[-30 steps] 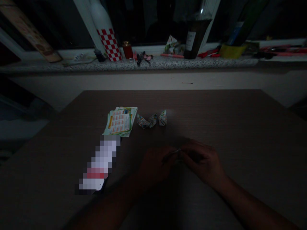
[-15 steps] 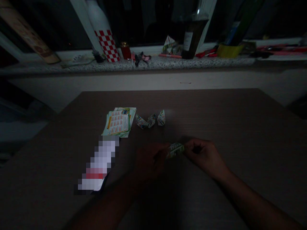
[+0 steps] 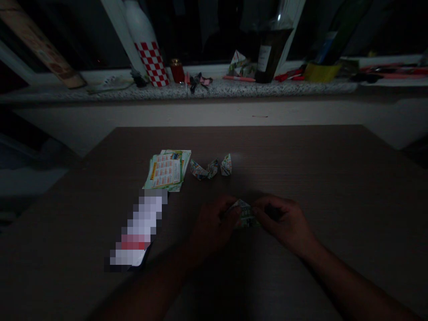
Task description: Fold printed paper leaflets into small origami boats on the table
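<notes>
In dim light, my left hand [image 3: 214,227] and my right hand [image 3: 284,220] both pinch a small folded piece of printed paper [image 3: 245,214] just above the brown table [image 3: 317,178]. Their fingertips meet on it from either side. Farther back lie three small folded paper shapes [image 3: 211,167] in a row. A stack of printed sheets [image 3: 166,170] rests to their left.
A blurred-out flat object [image 3: 138,229] lies on the table at left. Behind the table runs a speckled sill [image 3: 180,90] with a red-and-white checked bottle [image 3: 149,49], a dark bottle [image 3: 269,49], a small red jar [image 3: 177,70], folded paper and pens.
The folded paper, hidden between my fingers a second ago, came into view and has turned; both hands drew together on it again and shifted slightly lower.
</notes>
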Demonstrator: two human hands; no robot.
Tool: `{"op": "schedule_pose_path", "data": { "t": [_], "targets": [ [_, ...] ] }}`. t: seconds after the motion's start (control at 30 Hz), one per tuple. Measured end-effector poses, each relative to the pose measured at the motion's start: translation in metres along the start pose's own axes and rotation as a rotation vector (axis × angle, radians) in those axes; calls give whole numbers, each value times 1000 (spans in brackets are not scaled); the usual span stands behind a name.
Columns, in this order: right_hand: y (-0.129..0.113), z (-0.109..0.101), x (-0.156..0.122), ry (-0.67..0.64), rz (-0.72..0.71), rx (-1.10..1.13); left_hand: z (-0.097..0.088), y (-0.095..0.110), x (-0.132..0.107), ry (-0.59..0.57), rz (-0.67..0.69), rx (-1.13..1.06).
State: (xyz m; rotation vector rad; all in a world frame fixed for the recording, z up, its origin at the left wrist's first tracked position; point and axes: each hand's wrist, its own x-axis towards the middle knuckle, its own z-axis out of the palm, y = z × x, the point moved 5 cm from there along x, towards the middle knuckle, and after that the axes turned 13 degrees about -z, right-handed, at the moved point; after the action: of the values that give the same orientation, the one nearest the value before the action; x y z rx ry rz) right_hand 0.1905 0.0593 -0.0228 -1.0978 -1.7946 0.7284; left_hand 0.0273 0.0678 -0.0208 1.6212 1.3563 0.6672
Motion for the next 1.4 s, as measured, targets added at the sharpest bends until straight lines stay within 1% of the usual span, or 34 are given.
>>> {"op": "schedule_pose_path", "data": {
  "t": [0.1, 0.2, 0.23, 0.3, 0.33, 0.4, 0.47, 0.53, 0.6, 0.73, 0.87, 1.07, 1.2, 1.4],
  "targets": [
    [3, -2, -1, -22, 0, -36, -1, -4, 3, 11, -10, 56],
    [8, -2, 0, -69, -12, -116, -4, -9, 6, 88, -7, 278],
    [9, -2, 0, -89, -25, -146, -5, -8, 6, 114, 21, 362],
    [10, 0, 2, -137, -66, -206, -6, -3, 5, 129, 127, 481],
    [10, 1, 3, -168, -91, -236, -5, 1, 3, 106, 192, 513],
    [9, 2, 4, -214, -138, -298, -1, 6, 0, 14, 295, 550],
    [9, 2, 5, -248, -172, -345, 3, 8, -2, -83, 340, 587],
    [9, 2, 6, -265, -196, -375, 5, 7, -2, -148, 341, 624],
    [9, 1, 6, -279, -215, -401, 7, 5, -1, -176, 335, 641],
    [5, 1, 5, -289, -270, -392, 6, 3, 1, -177, 329, 644],
    [-1, 5, 3, -373, -330, -316, 5, 3, 1, -182, 324, 630],
    [-3, 3, 4, -434, -328, -328, 4, 5, 1, -195, 318, 619],
    [-4, 4, 4, -452, -319, -332, 2, 9, 0, -205, 323, 619],
    [-5, 4, 4, -454, -352, -321, -4, 11, -1, -195, 363, 641]
  ]
}}
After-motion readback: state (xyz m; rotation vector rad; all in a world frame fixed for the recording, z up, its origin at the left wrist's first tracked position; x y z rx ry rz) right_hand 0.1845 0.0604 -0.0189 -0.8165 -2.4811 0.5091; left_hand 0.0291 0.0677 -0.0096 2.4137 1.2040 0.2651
